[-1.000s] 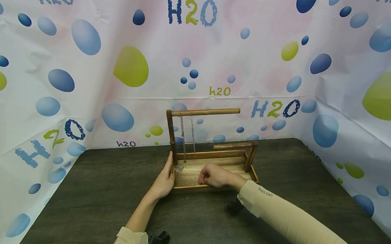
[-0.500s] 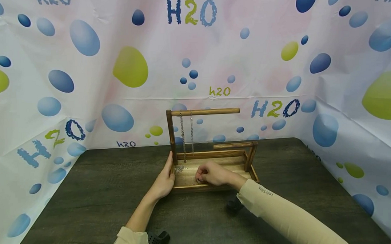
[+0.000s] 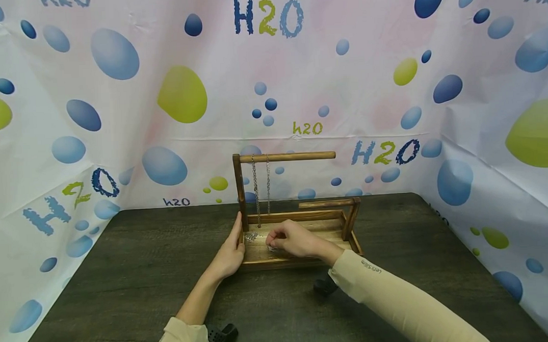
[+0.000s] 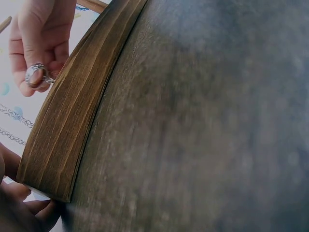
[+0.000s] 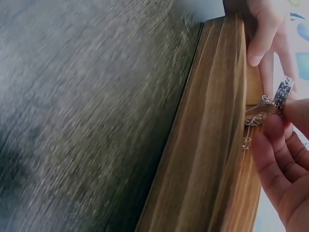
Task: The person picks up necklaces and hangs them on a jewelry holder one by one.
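A wooden jewelry stand (image 3: 287, 263) stands on the dark table, with a shallow tray, a tall post with a bar and a lower bar at right. My right hand (image 3: 295, 239) is over the tray, pinching a silver ring (image 5: 284, 92) between thumb and fingers; the ring also shows in the left wrist view (image 4: 35, 76). Straight-fingered, my left hand (image 3: 229, 252) rests along the stand's left side, its thumb near the front corner. A silver chain (image 3: 256, 192) and a thinner chain (image 3: 268, 184) hang from the upper bar (image 3: 296, 157). Small silver jewelry (image 3: 251, 237) lies in the tray's left end.
The dark wood-look table (image 3: 122, 279) surrounds the stand. Behind it hangs a white printed backdrop (image 3: 232, 65) with blue and green drops. The shorter bar (image 3: 326, 204) juts leftward above the tray's right part.
My right hand has shifted left and slightly up over the tray, and something silver now shows at its fingertips. My left hand stays against the stand's side.
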`<move>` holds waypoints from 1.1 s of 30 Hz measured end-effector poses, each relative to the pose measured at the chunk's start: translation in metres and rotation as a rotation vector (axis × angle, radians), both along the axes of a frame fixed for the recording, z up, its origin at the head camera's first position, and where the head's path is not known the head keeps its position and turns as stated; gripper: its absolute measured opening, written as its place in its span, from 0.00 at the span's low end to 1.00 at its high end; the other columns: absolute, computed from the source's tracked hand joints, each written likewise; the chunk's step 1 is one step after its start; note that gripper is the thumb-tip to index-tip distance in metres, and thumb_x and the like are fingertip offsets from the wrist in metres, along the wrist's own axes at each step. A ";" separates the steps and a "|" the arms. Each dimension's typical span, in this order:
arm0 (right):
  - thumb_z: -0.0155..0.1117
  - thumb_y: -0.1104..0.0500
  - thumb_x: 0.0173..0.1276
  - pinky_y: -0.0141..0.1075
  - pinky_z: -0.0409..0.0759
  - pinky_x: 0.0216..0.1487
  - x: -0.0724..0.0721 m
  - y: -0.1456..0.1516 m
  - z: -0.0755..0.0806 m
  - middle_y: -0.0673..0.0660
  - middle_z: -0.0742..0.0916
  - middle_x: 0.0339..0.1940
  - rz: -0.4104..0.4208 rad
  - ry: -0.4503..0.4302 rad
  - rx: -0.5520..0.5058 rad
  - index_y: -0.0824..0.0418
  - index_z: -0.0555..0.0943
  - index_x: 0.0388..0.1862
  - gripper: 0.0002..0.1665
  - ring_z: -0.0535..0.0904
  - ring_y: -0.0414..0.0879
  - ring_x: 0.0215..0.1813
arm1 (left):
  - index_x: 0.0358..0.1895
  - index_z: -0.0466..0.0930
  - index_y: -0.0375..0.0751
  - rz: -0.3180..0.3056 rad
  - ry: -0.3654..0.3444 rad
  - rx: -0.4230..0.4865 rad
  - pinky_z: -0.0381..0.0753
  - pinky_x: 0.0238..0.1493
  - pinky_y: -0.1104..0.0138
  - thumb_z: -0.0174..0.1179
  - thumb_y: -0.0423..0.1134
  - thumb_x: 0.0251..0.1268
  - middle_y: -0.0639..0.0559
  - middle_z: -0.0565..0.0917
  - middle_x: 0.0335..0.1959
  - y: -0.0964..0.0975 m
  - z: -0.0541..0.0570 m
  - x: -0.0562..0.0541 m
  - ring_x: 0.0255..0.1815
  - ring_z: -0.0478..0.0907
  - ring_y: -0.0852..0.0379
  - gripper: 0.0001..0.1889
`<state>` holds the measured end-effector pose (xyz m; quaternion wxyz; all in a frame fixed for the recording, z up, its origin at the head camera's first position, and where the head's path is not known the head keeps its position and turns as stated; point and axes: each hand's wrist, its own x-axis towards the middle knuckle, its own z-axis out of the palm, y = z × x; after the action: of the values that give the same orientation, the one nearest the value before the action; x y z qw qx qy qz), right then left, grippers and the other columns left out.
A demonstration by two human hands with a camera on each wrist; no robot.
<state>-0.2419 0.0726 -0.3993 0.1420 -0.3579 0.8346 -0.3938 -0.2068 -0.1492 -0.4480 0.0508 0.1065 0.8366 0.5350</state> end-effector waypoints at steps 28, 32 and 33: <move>0.59 0.68 0.75 0.33 0.79 0.37 0.010 -0.013 0.027 0.51 0.86 0.36 -0.037 0.008 -0.081 0.65 0.85 0.44 0.08 0.82 0.48 0.37 | 0.83 0.28 0.56 -0.002 0.000 0.023 0.49 0.74 0.44 0.39 0.20 0.71 0.42 0.35 0.82 -0.001 0.000 0.002 0.81 0.36 0.42 0.45; 0.58 0.67 0.75 0.35 0.80 0.39 0.009 -0.012 0.030 0.52 0.87 0.38 -0.033 -0.007 -0.112 0.64 0.85 0.45 0.09 0.81 0.45 0.37 | 0.83 0.28 0.55 -0.004 0.006 0.020 0.47 0.74 0.44 0.38 0.20 0.71 0.42 0.35 0.82 -0.001 0.000 0.002 0.81 0.37 0.41 0.45; 0.58 0.67 0.76 0.36 0.81 0.40 0.009 -0.012 0.031 0.53 0.87 0.39 -0.032 -0.018 -0.129 0.65 0.85 0.46 0.09 0.81 0.45 0.37 | 0.83 0.28 0.55 -0.004 0.009 0.017 0.46 0.75 0.44 0.38 0.20 0.71 0.42 0.35 0.82 0.000 0.000 0.002 0.81 0.37 0.41 0.45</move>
<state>-0.2326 0.0605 -0.3683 0.1196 -0.3495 0.8118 -0.4523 -0.2046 -0.1496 -0.4477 0.0471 0.1112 0.8319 0.5416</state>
